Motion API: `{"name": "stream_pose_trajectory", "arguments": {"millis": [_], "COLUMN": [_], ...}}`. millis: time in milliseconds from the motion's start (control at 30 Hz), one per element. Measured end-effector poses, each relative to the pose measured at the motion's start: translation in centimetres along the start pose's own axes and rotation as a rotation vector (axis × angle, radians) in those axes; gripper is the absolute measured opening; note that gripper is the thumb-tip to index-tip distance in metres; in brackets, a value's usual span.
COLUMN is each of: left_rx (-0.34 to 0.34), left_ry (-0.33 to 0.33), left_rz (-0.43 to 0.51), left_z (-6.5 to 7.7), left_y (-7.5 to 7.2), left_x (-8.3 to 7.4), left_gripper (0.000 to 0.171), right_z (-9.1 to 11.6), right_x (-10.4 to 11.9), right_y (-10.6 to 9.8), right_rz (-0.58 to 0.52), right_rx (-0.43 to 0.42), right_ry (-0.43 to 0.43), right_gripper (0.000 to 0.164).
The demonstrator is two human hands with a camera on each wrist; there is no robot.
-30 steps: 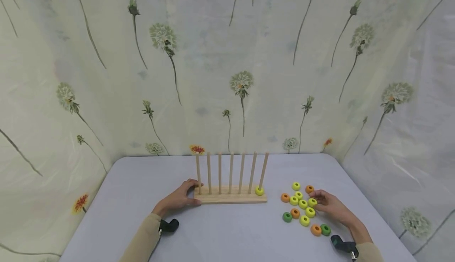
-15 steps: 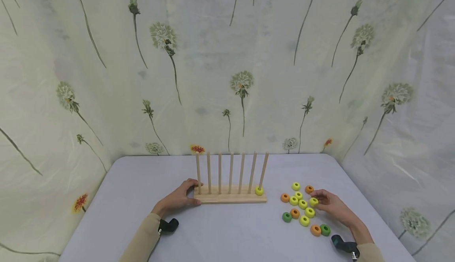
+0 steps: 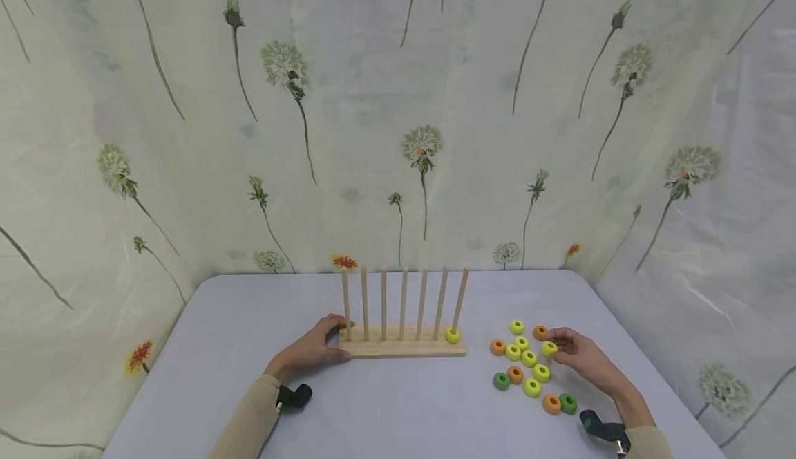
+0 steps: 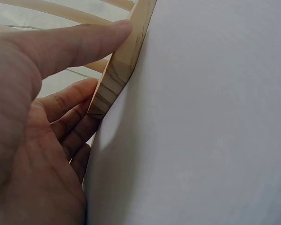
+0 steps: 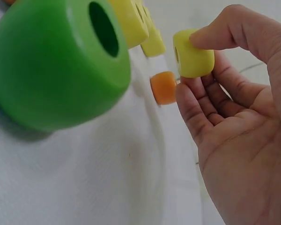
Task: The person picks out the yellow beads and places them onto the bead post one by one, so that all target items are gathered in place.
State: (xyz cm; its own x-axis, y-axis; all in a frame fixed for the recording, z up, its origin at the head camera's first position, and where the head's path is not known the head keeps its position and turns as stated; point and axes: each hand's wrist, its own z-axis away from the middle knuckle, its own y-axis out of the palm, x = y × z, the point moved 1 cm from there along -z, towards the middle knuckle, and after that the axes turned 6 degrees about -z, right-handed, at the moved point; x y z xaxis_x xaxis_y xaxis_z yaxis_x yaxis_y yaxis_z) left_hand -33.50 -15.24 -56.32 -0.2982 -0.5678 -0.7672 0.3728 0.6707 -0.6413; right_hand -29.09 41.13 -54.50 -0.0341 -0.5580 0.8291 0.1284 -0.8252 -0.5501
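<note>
A wooden peg rack with a row of several upright pegs stands on the table. One yellow bead sits at the foot of its rightmost peg. My left hand grips the rack's left end, thumb at the front edge and fingers behind, as the left wrist view shows on the wooden base. Over the loose beads at the right, my right hand pinches another yellow bead between thumb and fingers. In the right wrist view that bead is off the table, its hole facing left.
Several loose yellow, orange and green beads lie about the right hand, among them a green bead and an orange bead. A pale cloth covers the table. A flower-printed curtain hangs behind and at both sides.
My right hand has lifted the pinched yellow bead slightly up from among the others. The left hand and the rack have stayed in place.
</note>
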Motion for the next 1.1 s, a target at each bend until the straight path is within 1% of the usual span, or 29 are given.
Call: {"name": "stream_pose_trajectory", "arguments": {"millis": [167,400,567,833,967,1100], "left_rx": [-0.005,0.001,0.001,-0.001,-0.004,-0.008], "left_ry": [0.009,-0.009,0.000,0.008,0.010,0.012], "left_rz": [-0.005,-0.002,0.001,-0.004,-0.014,-0.012], "left_z": [-0.1,-0.2,-0.2,-0.4,-0.3,-0.1], "left_y": [0.1,0.2,0.2,0.2,0.1,0.1], "left_x": [0.0,0.1,0.1,0.0,0.0,-0.1], "left_gripper": [0.063,0.063,0.063,0.062,0.063,0.063], "right_z": [0.2,0.4,0.4,0.2,0.2,-0.2], "right_x": [0.3,0.7,1.1,1.8,2.5,3.6], "right_y": [0.0,0.0,-0.1,0.0,0.3,0.9], "right_rz": [0.004,0.006,0.014,0.026,0.011,0.021], "right_rx": [-0.008,-0.012,-0.019,-0.037,-0.033,-0.044], "right_ry": [-0.006,-0.018,-0.049,-0.055,-0.102,-0.146], "right_gripper": [0.046,0.045,0.042,0.045,0.043,0.039]}}
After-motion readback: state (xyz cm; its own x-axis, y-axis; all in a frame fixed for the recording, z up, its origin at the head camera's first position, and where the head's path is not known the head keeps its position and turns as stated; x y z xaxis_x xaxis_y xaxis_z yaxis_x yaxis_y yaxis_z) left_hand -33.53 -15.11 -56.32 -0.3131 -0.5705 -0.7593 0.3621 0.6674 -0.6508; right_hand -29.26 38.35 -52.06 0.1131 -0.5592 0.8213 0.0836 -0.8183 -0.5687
